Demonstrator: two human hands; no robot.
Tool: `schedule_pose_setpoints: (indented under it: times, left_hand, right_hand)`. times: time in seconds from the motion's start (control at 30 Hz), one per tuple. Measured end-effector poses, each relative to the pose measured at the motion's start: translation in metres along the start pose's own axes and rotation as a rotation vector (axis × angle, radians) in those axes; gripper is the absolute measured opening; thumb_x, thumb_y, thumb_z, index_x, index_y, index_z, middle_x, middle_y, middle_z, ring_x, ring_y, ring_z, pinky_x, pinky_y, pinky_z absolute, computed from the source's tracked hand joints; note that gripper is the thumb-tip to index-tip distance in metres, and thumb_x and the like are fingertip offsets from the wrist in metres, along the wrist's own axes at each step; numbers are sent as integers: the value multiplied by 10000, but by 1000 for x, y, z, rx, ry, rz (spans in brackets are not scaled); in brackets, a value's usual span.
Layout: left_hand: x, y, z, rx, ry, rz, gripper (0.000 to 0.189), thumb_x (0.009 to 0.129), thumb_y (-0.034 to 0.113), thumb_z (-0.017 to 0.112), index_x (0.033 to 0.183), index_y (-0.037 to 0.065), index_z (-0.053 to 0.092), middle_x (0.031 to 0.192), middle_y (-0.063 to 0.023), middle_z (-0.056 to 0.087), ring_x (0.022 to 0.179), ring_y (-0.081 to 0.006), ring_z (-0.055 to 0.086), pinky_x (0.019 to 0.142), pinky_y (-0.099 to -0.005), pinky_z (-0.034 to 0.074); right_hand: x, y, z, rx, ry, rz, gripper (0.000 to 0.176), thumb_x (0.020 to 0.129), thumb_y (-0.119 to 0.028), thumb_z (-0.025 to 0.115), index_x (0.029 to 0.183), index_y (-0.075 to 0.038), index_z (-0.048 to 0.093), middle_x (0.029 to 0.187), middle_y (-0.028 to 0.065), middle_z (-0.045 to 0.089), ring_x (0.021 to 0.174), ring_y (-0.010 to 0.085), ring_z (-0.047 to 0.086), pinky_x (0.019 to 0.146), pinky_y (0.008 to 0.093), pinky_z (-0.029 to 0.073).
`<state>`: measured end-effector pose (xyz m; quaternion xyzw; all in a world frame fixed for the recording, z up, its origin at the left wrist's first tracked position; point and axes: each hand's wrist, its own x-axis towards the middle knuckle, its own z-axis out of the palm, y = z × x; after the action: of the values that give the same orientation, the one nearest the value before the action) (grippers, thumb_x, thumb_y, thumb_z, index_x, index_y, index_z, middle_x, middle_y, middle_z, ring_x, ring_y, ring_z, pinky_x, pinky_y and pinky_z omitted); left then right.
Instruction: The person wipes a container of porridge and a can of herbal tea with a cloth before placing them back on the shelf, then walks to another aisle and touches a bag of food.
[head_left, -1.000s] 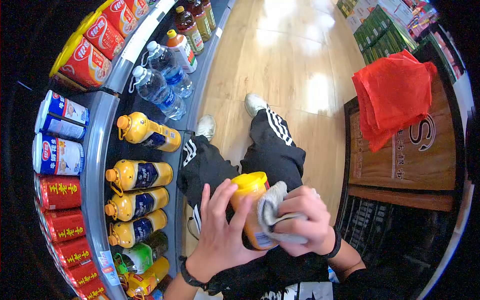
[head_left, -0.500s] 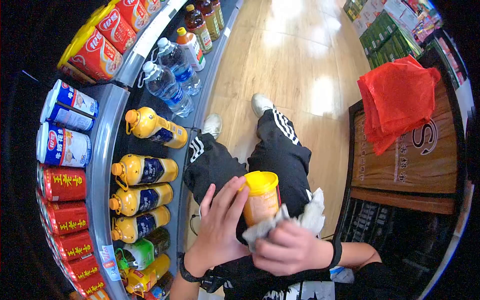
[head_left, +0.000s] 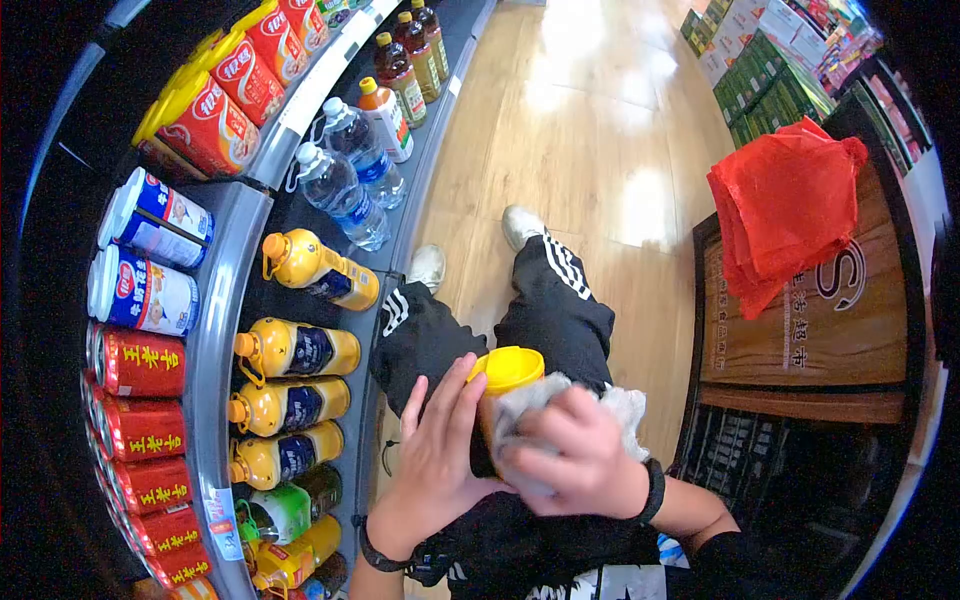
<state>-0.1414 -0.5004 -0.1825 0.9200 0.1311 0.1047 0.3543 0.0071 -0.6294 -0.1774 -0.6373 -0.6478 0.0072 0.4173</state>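
Observation:
My left hand (head_left: 436, 460) is wrapped round the side of a can with a yellow plastic lid (head_left: 513, 368), held upright in front of my lap. In my right hand (head_left: 578, 455), slightly blurred, is a crumpled whitish cloth (head_left: 624, 406) pressed against the can's side. The cloth and fingers cover most of the can's body, so its label is hidden. Part of the cloth hangs out past my right knuckles.
On the left, shelves hold red drink cans (head_left: 143, 430), blue-and-white cans (head_left: 155, 292), yellow-lidded tubs (head_left: 207, 125), orange juice bottles (head_left: 300, 350) and water bottles (head_left: 342, 195). Red bags (head_left: 785, 205) lie on a wooden-fronted unit (head_left: 810, 345) at right. Stacked boxes (head_left: 770, 95) stand beyond.
My right hand and the cloth have moved up the can's side, covering more of it. The can sits slightly lower and further left in view. My left hand keeps its hold.

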Motion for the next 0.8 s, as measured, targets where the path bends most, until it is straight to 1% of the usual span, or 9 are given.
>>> schedule_pose_setpoints:
  times: [0.07, 0.1, 0.17, 0.2, 0.37, 0.57, 0.63, 0.73, 0.8]
  left_hand:
    - [-2, -3, 1, 105, -19, 2, 1205, 551, 196, 909, 1530, 73, 218, 1575, -195, 271, 1459, -346, 298, 1181, -577, 169]
    - [-3, -2, 1, 106, -16, 4, 1205, 551, 196, 909, 1530, 73, 218, 1575, -195, 271, 1459, -346, 298, 1181, -577, 169]
    - [-4, -2, 2, 199, -7, -12, 1187, 562, 165, 895, 1531, 66, 217, 1580, -199, 257, 1476, -355, 263, 1184, -587, 148]
    - [-3, 0, 2, 197, -6, -11, 1187, 562, 165, 895, 1531, 66, 217, 1580, -199, 257, 1476, -355, 263, 1184, -587, 148]
    - [1, 13, 0, 214, -50, -147, 1195, 578, 176, 890, 1547, 71, 197, 1586, -199, 241, 1480, -381, 238, 1183, -612, 115]
    - [7, 28, -6, 225, -116, -41, 1220, 560, 280, 897, 1539, 86, 195, 1575, -247, 205, 1474, -430, 220, 1163, -652, 132]
    - [10, 28, -2, 251, -116, -14, 1165, 590, 289, 873, 1536, 103, 217, 1546, -256, 235, 1452, -454, 246, 1145, -666, 159]
    - [13, 28, 1, 177, -10, 35, 854, 725, 210, 767, 1490, 141, 392, 1452, -201, 354, 1398, -428, 338, 1114, -667, 216]
    - [10, 25, 3, 190, 15, 64, 846, 728, 207, 762, 1489, 154, 395, 1448, -198, 357, 1392, -421, 350, 1116, -661, 222]
  right_hand:
    - [-11, -9, 3, -59, -77, -147, 234, 629, -217, 674, 833, -108, 640, 913, 38, 555, 783, 192, 537, 628, 326, 457]
    - [-18, -10, 4, -61, -76, -149, 234, 629, -217, 674, 833, -108, 640, 913, 38, 555, 783, 192, 537, 628, 326, 457]
    - [-35, -8, 8, 28, -146, -296, 185, 640, -188, 727, 812, -140, 678, 857, 15, 593, 714, 186, 533, 594, 295, 430]
    - [-40, -8, 4, 43, -200, -304, 187, 649, -197, 727, 823, -149, 678, 885, 14, 597, 723, 184, 539, 612, 297, 447]
    - [-48, 1, -8, 93, -216, -201, 212, 661, -224, 734, 858, -157, 692, 933, 12, 594, 724, 190, 541, 608, 305, 453]
    - [-51, 7, -7, 213, -141, -126, 234, 653, -196, 740, 880, -152, 706, 923, 24, 600, 700, 208, 537, 592, 315, 451]
    - [-44, 9, -4, 272, -63, -55, 229, 653, -185, 742, 875, -142, 708, 923, 29, 604, 689, 214, 537, 578, 315, 446]
    - [-25, 6, -1, 226, -37, -93, 280, 631, -161, 743, 880, -77, 646, 888, 67, 542, 722, 245, 525, 593, 341, 466]
    - [-16, 8, 3, 201, -19, -126, 298, 616, -176, 737, 879, -75, 640, 896, 68, 544, 718, 242, 518, 586, 341, 458]
